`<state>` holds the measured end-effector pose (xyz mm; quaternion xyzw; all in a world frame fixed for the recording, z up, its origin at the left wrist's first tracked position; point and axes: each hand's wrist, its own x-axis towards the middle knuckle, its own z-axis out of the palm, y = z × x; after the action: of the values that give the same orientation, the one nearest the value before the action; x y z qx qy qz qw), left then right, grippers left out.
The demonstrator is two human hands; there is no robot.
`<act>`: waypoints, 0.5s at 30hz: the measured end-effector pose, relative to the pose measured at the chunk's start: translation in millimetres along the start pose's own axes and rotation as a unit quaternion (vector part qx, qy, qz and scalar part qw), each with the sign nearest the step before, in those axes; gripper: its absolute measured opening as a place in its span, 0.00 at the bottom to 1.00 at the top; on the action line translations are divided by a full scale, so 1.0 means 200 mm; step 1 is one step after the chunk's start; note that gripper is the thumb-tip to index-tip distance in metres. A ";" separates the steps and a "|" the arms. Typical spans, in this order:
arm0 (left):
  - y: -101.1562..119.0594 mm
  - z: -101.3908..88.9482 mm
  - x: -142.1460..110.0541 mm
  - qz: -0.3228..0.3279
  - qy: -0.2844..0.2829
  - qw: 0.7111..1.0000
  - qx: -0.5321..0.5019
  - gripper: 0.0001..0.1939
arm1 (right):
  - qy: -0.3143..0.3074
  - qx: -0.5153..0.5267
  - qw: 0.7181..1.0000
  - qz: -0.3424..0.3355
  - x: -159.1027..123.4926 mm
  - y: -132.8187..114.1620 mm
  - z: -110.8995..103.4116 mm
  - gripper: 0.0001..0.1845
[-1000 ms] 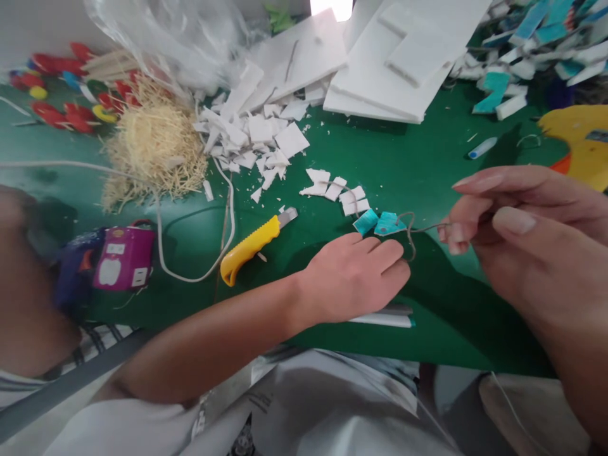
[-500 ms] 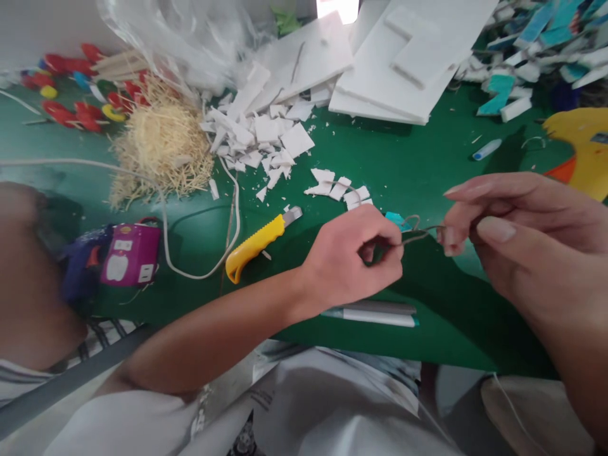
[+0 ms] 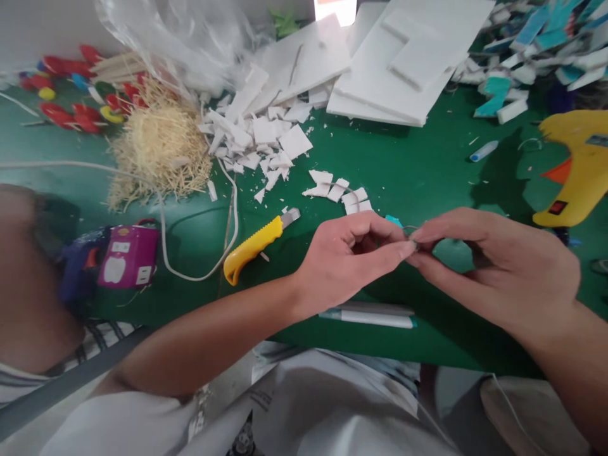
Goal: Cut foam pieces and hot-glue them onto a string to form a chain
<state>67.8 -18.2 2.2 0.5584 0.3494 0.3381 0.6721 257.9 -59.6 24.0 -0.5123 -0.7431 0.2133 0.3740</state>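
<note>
My left hand point(image 3: 354, 256) and my right hand point(image 3: 494, 269) meet fingertip to fingertip above the green table point(image 3: 418, 164). Both pinch a thin grey wire point(image 3: 412, 231), of which only a short bit shows between the fingers. A small teal foam piece point(image 3: 394, 220) peeks out just behind my left fingers. A few white foam scraps point(image 3: 339, 190) lie a little farther back. A white and grey pen point(image 3: 370, 315) lies on the table below my hands.
A yellow utility knife point(image 3: 256, 244) lies left of my hand, beside a white cable point(image 3: 199, 272) and a pink box point(image 3: 126, 256). A straw pile point(image 3: 159, 149), foam offcuts point(image 3: 259, 133) and white foam sheets point(image 3: 394, 63) sit behind. A yellow glue gun point(image 3: 577, 168) stands at right.
My left hand rose off the table and closed on the wire. My right hand came down and leftward to meet it, uncovering the yellow glue gun.
</note>
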 end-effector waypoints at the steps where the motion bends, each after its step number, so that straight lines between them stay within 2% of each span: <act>1: 0.00 0.00 0.00 -0.002 -0.002 1.000 0.014 0.12 | 0.002 0.005 1.000 0.003 0.00 0.00 0.00 0.05; 5: 0.01 -0.02 0.00 0.050 -0.003 0.997 0.063 0.12 | 0.015 -0.012 0.999 0.030 -0.02 -0.01 0.00 0.05; 10: -0.03 -0.02 0.00 0.159 0.046 0.972 0.168 0.04 | 0.056 0.016 0.998 0.019 -0.05 0.02 0.02 0.05; 13: -0.05 -0.01 0.00 0.165 0.009 0.969 0.185 0.15 | 0.064 0.124 0.988 0.068 -0.03 0.01 0.01 0.04; 15: -0.06 -0.01 0.00 0.149 -0.025 0.970 0.189 0.17 | 0.053 0.195 0.972 0.118 -0.02 -0.01 0.01 0.04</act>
<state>67.0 -18.8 -10.0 0.7295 0.3033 0.3482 0.5046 257.0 -63.8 22.6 -0.5243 -0.6005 0.3692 0.4778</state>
